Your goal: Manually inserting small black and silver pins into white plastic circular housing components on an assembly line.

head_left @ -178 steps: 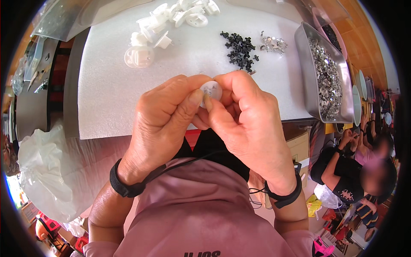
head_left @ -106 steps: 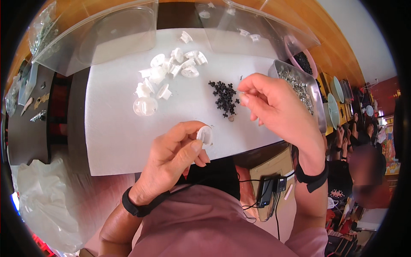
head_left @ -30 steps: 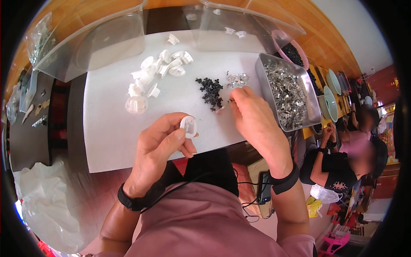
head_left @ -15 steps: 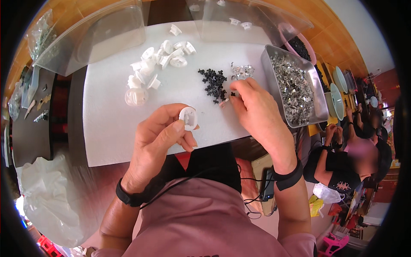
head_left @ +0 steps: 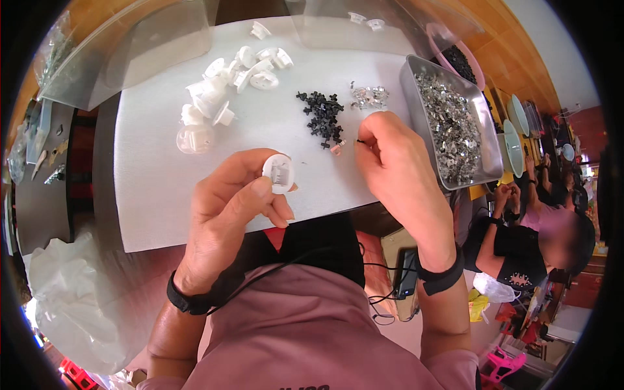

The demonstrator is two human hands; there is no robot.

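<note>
My left hand [head_left: 227, 198] is closed on a round white plastic piece [head_left: 279, 174], its recessed, slotted side turned up. Pinched in the fingertips of my right hand [head_left: 398, 159] is a small black plastic part [head_left: 361, 141], mostly hidden by the fingers. Left of that hand lies a pile of small black plastic parts [head_left: 321, 116], with a pinkish copper-coloured bit [head_left: 337, 149] at its near end. Beyond the right hand sits a small heap of shiny metal pieces [head_left: 369, 97]. Several white plastic pieces [head_left: 263, 80] are heaped at the far left of the white foam sheet [head_left: 156, 195].
A metal tray [head_left: 492, 170] full of small metal pieces stands at the right. Behind it is a pink basin [head_left: 478, 68] holding black parts. Clear plastic panels [head_left: 162, 45] stand along the far side. A co-worker [head_left: 504, 250] sits at the right. A translucent bag [head_left: 71, 292] hangs at the left.
My right hand has drawn back from the black pile, moving slightly right with a black part between its fingertips. My left hand still holds the white piece. The whole view has shifted a little.
</note>
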